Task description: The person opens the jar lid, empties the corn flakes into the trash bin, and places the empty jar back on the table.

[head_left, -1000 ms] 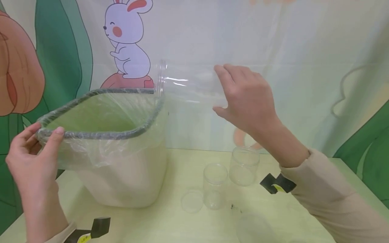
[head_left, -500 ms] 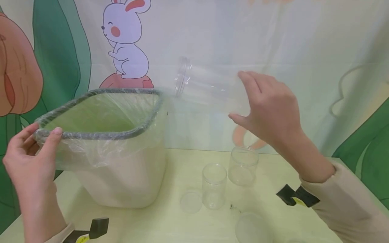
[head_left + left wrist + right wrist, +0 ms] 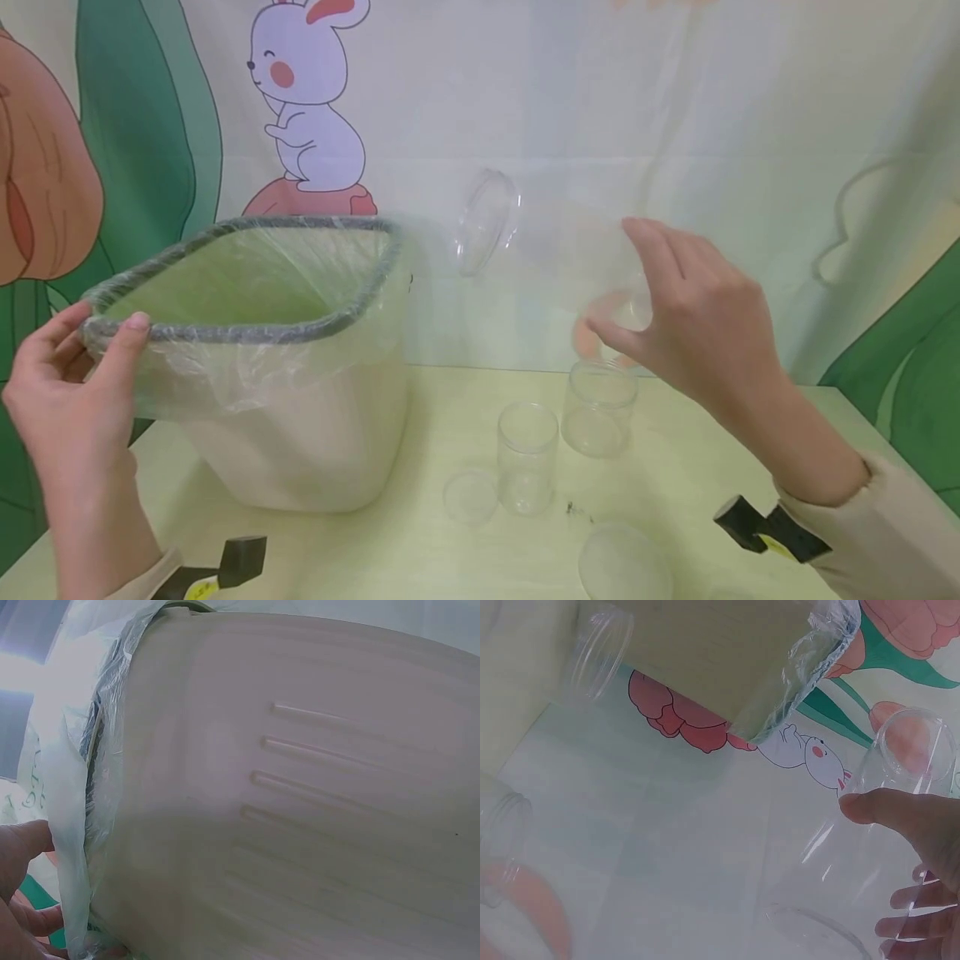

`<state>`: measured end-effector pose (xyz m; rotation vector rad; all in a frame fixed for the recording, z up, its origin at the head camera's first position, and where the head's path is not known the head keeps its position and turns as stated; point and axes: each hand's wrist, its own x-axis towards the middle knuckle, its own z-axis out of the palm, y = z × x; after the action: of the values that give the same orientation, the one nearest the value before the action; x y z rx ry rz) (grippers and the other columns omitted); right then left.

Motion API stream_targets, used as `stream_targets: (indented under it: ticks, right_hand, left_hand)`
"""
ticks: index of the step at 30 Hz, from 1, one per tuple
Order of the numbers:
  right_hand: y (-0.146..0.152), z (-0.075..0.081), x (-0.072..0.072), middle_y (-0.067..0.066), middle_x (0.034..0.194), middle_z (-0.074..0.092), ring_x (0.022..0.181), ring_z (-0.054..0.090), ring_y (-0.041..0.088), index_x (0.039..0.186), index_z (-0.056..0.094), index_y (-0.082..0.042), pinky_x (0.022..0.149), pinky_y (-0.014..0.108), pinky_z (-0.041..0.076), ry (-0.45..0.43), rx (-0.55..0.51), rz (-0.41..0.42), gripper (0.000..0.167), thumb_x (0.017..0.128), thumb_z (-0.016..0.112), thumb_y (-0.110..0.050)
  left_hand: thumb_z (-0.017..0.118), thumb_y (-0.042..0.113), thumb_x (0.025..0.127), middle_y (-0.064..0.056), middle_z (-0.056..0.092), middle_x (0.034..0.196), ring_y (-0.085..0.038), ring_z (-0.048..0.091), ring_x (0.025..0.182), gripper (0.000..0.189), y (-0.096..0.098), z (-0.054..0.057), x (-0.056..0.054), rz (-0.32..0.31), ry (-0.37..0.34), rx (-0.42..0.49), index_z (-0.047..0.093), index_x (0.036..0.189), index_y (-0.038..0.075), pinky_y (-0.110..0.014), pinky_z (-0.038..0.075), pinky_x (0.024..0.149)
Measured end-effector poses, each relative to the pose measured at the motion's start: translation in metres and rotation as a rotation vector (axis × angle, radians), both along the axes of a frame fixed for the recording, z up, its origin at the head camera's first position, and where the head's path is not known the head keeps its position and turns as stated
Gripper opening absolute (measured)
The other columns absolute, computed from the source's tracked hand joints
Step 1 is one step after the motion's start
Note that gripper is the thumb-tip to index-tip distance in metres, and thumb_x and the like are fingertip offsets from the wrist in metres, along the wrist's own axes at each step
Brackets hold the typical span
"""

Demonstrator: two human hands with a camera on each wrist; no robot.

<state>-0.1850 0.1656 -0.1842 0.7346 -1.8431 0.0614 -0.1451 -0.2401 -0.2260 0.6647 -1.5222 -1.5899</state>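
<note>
My right hand (image 3: 697, 317) holds a tall clear plastic jar (image 3: 489, 223) by its base end, in the air to the right of the bin. The jar lies nearly on its side, its uncapped mouth pointing left. In the right wrist view, the thumb and fingers (image 3: 870, 808) wrap the see-through wall. My left hand (image 3: 78, 375) pinches the near left corner of a pale trash bin (image 3: 300, 433), thumb over its grey rim (image 3: 240, 335). A thin clear bag (image 3: 225, 379) lines the bin and is folded over that rim. In the left wrist view, fingertips press the bag's edge.
Two clear jars stand uncapped on the pale table: a narrow one (image 3: 527, 458) and a wider one (image 3: 600, 412). A small round lid (image 3: 470, 497) and a larger lid (image 3: 625, 567) lie nearby. Dark crumbs (image 3: 577, 510) are scattered between. A printed curtain (image 3: 465, 92) hangs behind.
My right hand has drawn the tall jar rightward and slightly down, away from the bin's rim, and its mouth has turned more toward the camera. My left hand stays on the rim.
</note>
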Motion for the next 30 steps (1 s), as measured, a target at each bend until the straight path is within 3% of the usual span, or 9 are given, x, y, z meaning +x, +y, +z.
stream_targets:
  ticks: [12,17,21,30]
  right_hand:
    - [0.019,-0.023,0.005,0.024,0.093,0.062,0.076,0.06,0.038,0.112,0.052,0.008,0.041,0.045,0.045,-0.053,-0.045,-0.007,0.077,0.051,0.083,-0.029]
    - [0.027,-0.033,0.005,0.025,0.088,0.061,0.072,0.058,0.04,0.113,0.052,0.007,0.04,0.047,0.043,-0.062,-0.084,0.003,0.069,0.069,0.064,-0.045]
    - [0.029,-0.039,0.007,0.025,0.085,0.062,0.07,0.057,0.04,0.111,0.053,0.008,0.042,0.048,0.044,-0.065,-0.122,-0.004,0.076,0.081,0.042,-0.061]
    - [0.041,-0.057,0.01,0.025,0.098,0.061,0.083,0.058,0.041,0.109,0.054,0.01,0.057,0.053,0.047,-0.114,-0.195,-0.03,0.083,0.08,0.04,-0.066]
  left_hand:
    - [0.072,0.025,0.077,0.007,0.047,0.119,-0.004,0.042,0.103,0.05,0.001,0.002,0.001,-0.003,-0.005,0.022,0.053,0.124,0.024,-0.026,0.033,0.098]
    - [0.071,0.025,0.078,0.007,0.046,0.118,-0.004,0.042,0.102,0.05,0.001,0.001,0.001,0.004,-0.014,0.007,0.053,0.124,0.024,-0.026,0.033,0.099]
    - [0.071,0.025,0.078,0.007,0.046,0.119,-0.003,0.041,0.102,0.05,0.001,0.001,0.001,0.004,-0.014,0.005,0.053,0.124,0.024,-0.026,0.033,0.098]
    - [0.073,0.022,0.076,0.005,0.047,0.12,-0.005,0.043,0.101,0.05,0.0,0.0,0.001,-0.02,0.041,0.024,0.054,0.123,0.022,-0.022,0.034,0.09]
